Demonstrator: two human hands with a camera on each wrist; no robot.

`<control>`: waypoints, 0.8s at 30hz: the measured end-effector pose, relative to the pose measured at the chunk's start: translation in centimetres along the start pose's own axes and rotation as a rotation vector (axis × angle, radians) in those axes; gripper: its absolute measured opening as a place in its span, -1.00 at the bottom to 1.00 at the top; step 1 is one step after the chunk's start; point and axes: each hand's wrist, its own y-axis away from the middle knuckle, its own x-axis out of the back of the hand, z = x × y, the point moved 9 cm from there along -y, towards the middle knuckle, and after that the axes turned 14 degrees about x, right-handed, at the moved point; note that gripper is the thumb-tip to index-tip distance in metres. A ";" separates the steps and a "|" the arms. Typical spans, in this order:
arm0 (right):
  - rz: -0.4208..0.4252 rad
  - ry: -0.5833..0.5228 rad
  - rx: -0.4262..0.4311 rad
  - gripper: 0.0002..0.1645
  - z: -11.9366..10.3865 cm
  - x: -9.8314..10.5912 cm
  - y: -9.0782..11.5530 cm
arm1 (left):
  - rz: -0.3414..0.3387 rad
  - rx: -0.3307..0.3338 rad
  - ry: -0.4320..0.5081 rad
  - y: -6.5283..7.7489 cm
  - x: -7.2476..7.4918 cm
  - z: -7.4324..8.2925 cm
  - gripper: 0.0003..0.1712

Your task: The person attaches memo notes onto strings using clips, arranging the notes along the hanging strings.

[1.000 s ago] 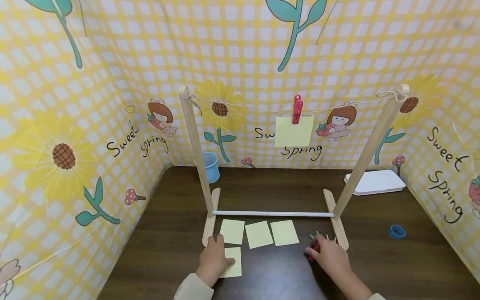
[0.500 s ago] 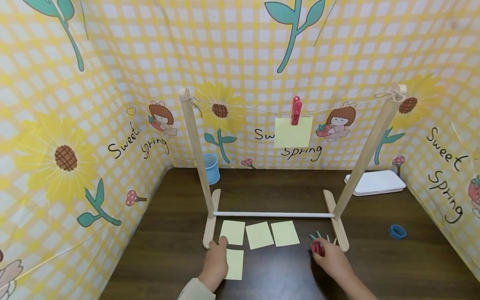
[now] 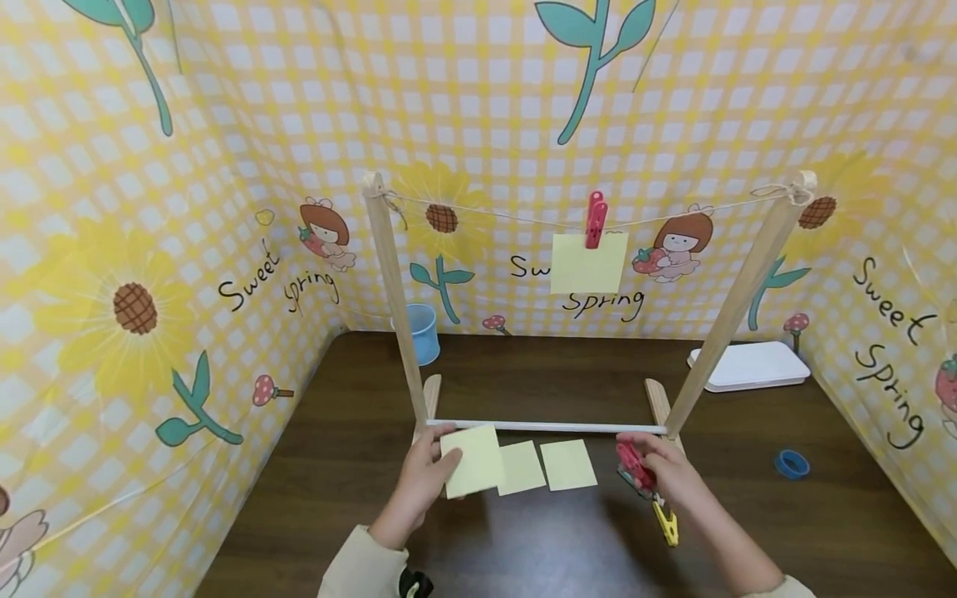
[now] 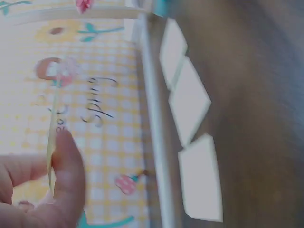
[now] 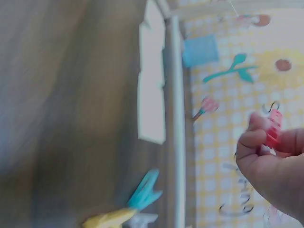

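Yellow-checked printed cloth (image 3: 478, 108) behind and at both sides, dark wood table (image 3: 523, 548) under both hands. Left hand (image 3: 420, 477): thumb and fingers bent in a pinch on the edge of 1 pale yellow note (image 3: 478, 465), held up off the table. Right hand (image 3: 674, 477): fingers curled, red clip (image 5: 274, 128) gripped between thumb and fingers. Right wrist view blurry.

On the table near the right hand: yellow clip (image 3: 666, 525), teal clip (image 5: 145, 191) and grey clip (image 5: 141, 219), close together. Between the hands, 3 loose notes (image 4: 189, 102) in a row; from the head, the 1 nearest the left hand is hidden by the held note.

Just beyond both hands, white bar (image 3: 553, 427) joins 2 wooden posts (image 3: 395, 291), string (image 3: 486, 213) tied across the tops. Hanging from it, above and between the hands: 1 note (image 3: 586, 272) under a second red clip (image 3: 596, 220).

Beyond left hand, blue cup (image 3: 424, 336). Beyond right hand, white case (image 3: 757, 365); to its right, blue ring (image 3: 782, 470).
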 end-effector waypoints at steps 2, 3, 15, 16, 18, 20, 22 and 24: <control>0.040 -0.008 -0.005 -0.68 -0.9 -0.2 -0.6 | -0.016 0.024 0.070 -0.2 -0.2 0.9 -0.47; 0.051 0.000 0.003 -0.69 -1.4 -0.4 -1.0 | -0.019 0.033 0.083 -0.2 -0.3 1.4 -0.45; -0.305 0.436 0.380 -0.61 -12.5 -5.6 -4.5 | 0.029 0.023 0.122 -1.0 0.2 7.5 -0.26; -0.343 0.466 0.413 -0.63 -13.6 -6.1 -4.8 | 0.038 0.024 0.136 -1.1 0.4 8.0 -0.27; -0.387 0.512 0.457 -0.65 -15.6 -6.9 -5.4 | 0.052 0.020 0.163 -1.3 0.6 9.2 -0.29; -0.394 0.529 0.486 -0.65 -17.7 -7.4 -6.0 | 0.057 0.016 0.197 -1.4 0.8 10.4 -0.30; -0.361 0.531 0.509 -0.64 -19.9 -7.6 -6.7 | 0.064 0.013 0.225 -1.5 1.0 11.5 -0.27; -0.280 0.533 0.551 -0.63 -22.3 -7.5 -7.5 | 0.067 0.014 0.244 -1.6 1.1 12.6 -0.22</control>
